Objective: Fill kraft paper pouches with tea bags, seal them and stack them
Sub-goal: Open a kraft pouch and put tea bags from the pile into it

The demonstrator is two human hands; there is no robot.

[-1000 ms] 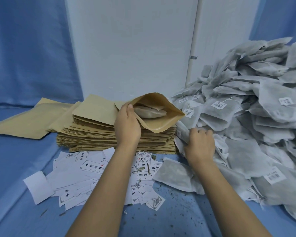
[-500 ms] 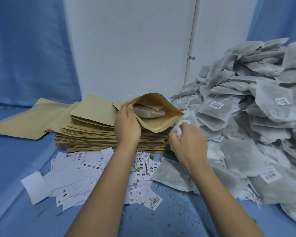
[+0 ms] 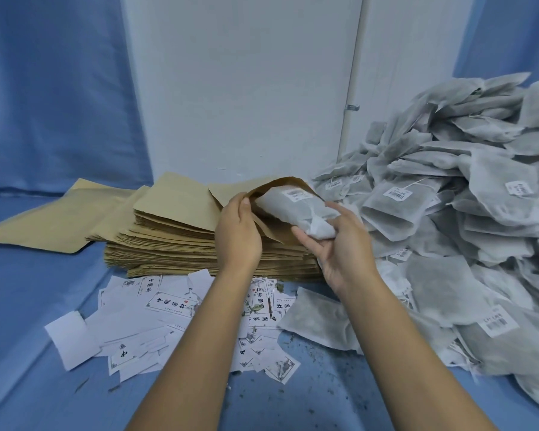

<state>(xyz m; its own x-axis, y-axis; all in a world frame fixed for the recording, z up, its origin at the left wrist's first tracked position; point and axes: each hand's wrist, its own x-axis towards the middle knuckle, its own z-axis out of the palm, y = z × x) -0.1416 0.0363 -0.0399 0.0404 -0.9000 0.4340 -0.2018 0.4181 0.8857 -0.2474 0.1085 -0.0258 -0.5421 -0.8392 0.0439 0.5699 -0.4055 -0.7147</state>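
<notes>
A: How far has the person got?

B: Early on, by the look of it — this is the filling step. The left hand (image 3: 238,236) grips the near lip of a pouch (image 3: 271,230) and holds its mouth open above the stack of pouches (image 3: 175,244). The right hand (image 3: 343,247) is curled around a tea bag (image 3: 293,206). The far end of the bag, with the barcode tag, sits inside the mouth, and the near end lies in the palm.

A: Is anything else in that pouch?

B: Cannot tell; the tea bag hides the inside.

A: Any sealed ones?

B: None that can be picked out. The stack looks flat and thin, so those are probably empty pouches waiting, and a few more lie loose on the counter (image 3: 35,300) to its left. Whether any of them is filled cannot be told.

A: So what is left?

B: Nearly all of it — finish this pouch, seal it and start a pile. The heap of tea bags (image 3: 467,194) just right of the hands is large. Paper labels (image 3: 168,303) lie scattered on the counter in front of the stack, with dark crumbs nearby.
</notes>
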